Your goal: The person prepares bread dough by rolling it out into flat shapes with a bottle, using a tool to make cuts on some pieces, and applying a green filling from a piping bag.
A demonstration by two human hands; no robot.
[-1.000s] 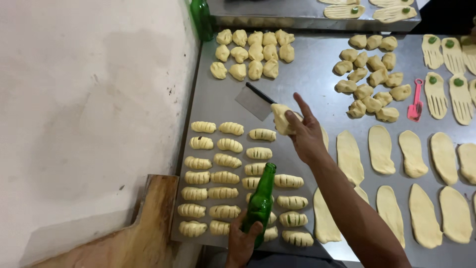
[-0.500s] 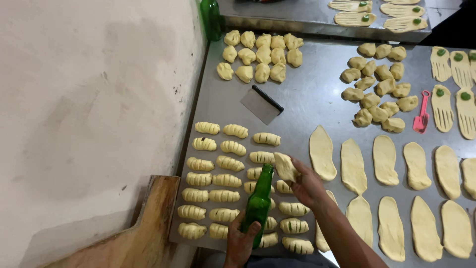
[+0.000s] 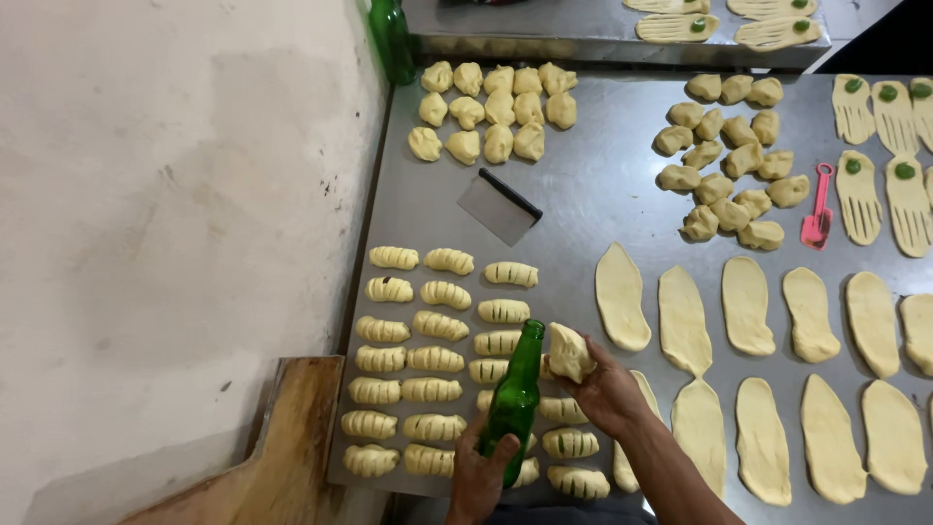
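Note:
My left hand (image 3: 478,473) grips a green glass bottle (image 3: 516,394) by its lower body, neck pointing up and away, above the rows of rolled, ridged dough pieces (image 3: 428,358). My right hand (image 3: 607,391) holds a lump of pale dough (image 3: 569,352) just right of the bottle's neck. Both hands hover over the steel table (image 3: 573,209) near its front edge. Flattened oval dough sheets (image 3: 685,316) lie to the right of my right hand.
A metal bench scraper (image 3: 499,206) lies mid-table. Piles of dough balls (image 3: 496,112) sit at the back left and at the back centre (image 3: 727,156). A pink tool (image 3: 817,209), slit sheets with green filling (image 3: 880,185), another green bottle (image 3: 392,39), a wall at left, a wooden board (image 3: 282,447).
My right hand has carried the dough lump from beside the scraper back toward me, down to the bottle's neck. The left hand kept its hold on the bottle.

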